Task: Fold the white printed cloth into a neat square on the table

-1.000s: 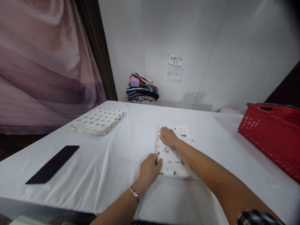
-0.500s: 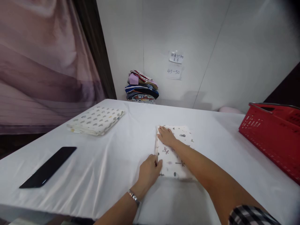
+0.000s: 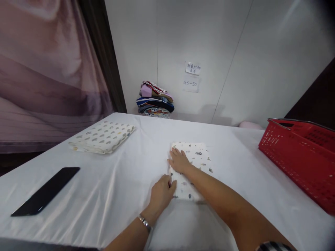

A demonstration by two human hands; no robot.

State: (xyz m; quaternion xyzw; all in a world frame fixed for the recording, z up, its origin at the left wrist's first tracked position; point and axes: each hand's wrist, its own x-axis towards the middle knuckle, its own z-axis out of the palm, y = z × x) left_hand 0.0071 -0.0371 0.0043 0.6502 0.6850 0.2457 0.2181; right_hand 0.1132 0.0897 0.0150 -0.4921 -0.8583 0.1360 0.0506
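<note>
A folded white cloth (image 3: 200, 158) with small printed motifs lies flat on the white-covered table. My right hand (image 3: 179, 160) rests on its upper left part, palm down with the fingers spread. At the cloth's lower left edge, my left hand (image 3: 162, 190) has its fingers curled and its thumb over the top, pinching the edge. My right forearm crosses over the cloth and hides part of its lower right. A silver bracelet (image 3: 144, 223) circles my left wrist.
Another folded cloth (image 3: 103, 137) with grey motifs lies at the table's left, behind a black flat slab (image 3: 45, 191). A red plastic basket (image 3: 298, 160) stands on the right. Folded fabrics (image 3: 155, 99) are stacked by the wall, near paper notes (image 3: 191, 83).
My right hand has slid a little toward me along the cloth's left side. My left hand keeps its hold on the edge. The whole view has shifted slightly.
</note>
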